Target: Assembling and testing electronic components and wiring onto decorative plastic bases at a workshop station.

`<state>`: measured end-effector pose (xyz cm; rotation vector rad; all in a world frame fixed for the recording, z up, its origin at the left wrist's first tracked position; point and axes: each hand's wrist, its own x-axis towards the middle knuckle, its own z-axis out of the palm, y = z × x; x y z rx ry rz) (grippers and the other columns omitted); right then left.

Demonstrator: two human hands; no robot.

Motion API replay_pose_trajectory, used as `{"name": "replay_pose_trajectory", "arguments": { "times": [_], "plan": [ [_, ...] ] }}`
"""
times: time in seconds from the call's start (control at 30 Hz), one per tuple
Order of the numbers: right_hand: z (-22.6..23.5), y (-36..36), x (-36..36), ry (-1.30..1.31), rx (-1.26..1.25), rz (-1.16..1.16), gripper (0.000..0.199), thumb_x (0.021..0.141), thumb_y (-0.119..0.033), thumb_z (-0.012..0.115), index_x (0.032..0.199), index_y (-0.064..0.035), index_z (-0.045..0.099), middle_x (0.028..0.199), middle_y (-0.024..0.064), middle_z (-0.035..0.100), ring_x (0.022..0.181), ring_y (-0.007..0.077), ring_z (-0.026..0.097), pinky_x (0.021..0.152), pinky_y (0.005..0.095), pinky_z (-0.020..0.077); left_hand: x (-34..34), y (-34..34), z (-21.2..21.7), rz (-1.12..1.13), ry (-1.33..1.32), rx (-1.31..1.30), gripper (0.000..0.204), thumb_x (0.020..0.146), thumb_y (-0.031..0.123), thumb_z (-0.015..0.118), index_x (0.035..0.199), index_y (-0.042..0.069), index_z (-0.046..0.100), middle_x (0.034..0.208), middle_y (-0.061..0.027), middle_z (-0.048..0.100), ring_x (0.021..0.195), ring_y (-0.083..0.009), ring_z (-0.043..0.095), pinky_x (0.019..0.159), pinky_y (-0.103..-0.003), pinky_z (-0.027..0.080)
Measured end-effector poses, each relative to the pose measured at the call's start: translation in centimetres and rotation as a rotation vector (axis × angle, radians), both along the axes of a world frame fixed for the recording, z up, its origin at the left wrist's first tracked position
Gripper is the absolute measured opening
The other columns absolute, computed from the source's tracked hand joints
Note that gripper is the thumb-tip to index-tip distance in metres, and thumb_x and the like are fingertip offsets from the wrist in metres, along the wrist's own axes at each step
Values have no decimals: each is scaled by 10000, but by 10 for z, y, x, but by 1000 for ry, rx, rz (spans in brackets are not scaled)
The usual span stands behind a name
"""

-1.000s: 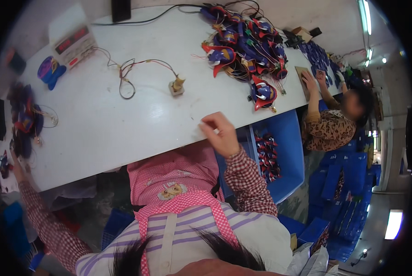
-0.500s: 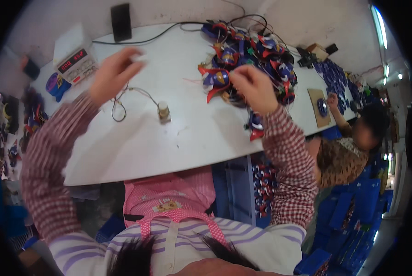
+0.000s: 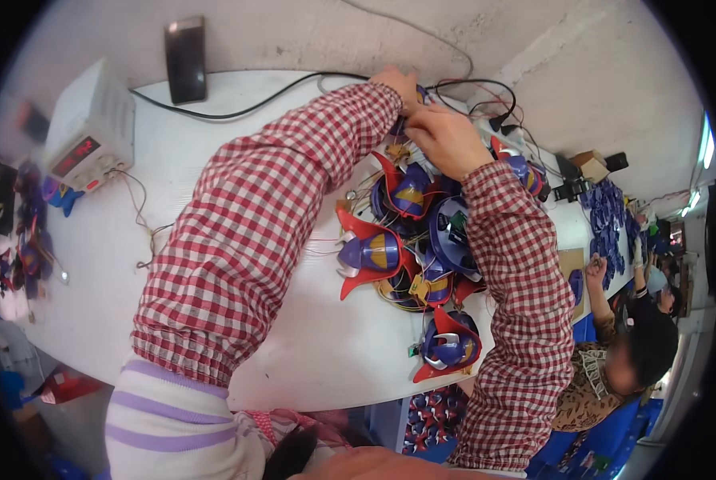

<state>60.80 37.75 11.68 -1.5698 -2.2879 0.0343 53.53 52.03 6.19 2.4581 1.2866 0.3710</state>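
A pile of purple toy shells point(image 3: 410, 192) with red horn-like pieces, yellow patches and thin wires lies on the white table. Both my arms stretch across to its far side. My left hand point(image 3: 398, 86) is at the far end, beside a purple part, its fingers mostly hidden. Just nearer and to the right, my right hand point(image 3: 452, 142) has its fingers curled together at the same part; what they grip is hidden. A purple-and-red shell point(image 3: 370, 252) lies between my forearms. Another shell point(image 3: 450, 340) sits close to the near table edge.
A white power supply box point(image 3: 94, 128) with a red display stands at left, near a dark phone point(image 3: 185, 60) against the wall. Black cable point(image 3: 262, 112) runs along the table's back. At right, a co-worker point(image 3: 614, 368) sits by many purple pieces point(image 3: 606, 228).
My left hand has swung from the left side across to the far end of the pile. My right hand has moved farther back beside it. The view has shifted closer over the pile.
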Motion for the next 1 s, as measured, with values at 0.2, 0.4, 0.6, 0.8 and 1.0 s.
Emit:
{"name": "replay_pose_trajectory", "arguments": {
  "times": [0.2,0.4,0.6,0.8,1.0],
  "plan": [
    [11,5,4,-214,-289,-185,255,806,-260,595,867,-24,669,721,90,654,700,339,607,651,387,486,-8,8,-3,-64,-69,-81,841,661,628,636,1255,53,480,1063,-210,622,966,-354,605,847,-404,490],
    [16,14,45,-83,-211,-469,276,834,-283,561,889,-34,666,747,92,669,682,299,621,632,367,485,-76,-10,-6,-104,-687,61,831,641,438,735,1301,47,417,1180,-184,561,1012,-329,588,865,-374,484],
    [2,63,19,-191,-303,-369,321,836,-295,545,925,-6,653,894,110,678,814,272,630,734,375,484,-152,-65,19,-148,-729,-201,1066,617,343,831,1377,-64,204,1271,-318,418,1130,-357,523,974,-366,429],
    [-34,110,-22,-276,-446,-460,412,792,-347,629,961,28,650,909,132,676,835,272,638,777,361,496,-207,-98,5,-34,-653,-343,966,628,291,842,1317,-70,269,1194,-256,463,1079,-308,533,939,-350,442],
    [-41,115,-30,-104,-607,-359,507,757,-376,700,986,72,637,917,156,669,810,238,648,772,312,516,-236,-101,12,50,-653,-494,828,647,231,835,1249,-35,334,1144,-204,480,1040,-267,521,911,-335,442]
  ]
}}
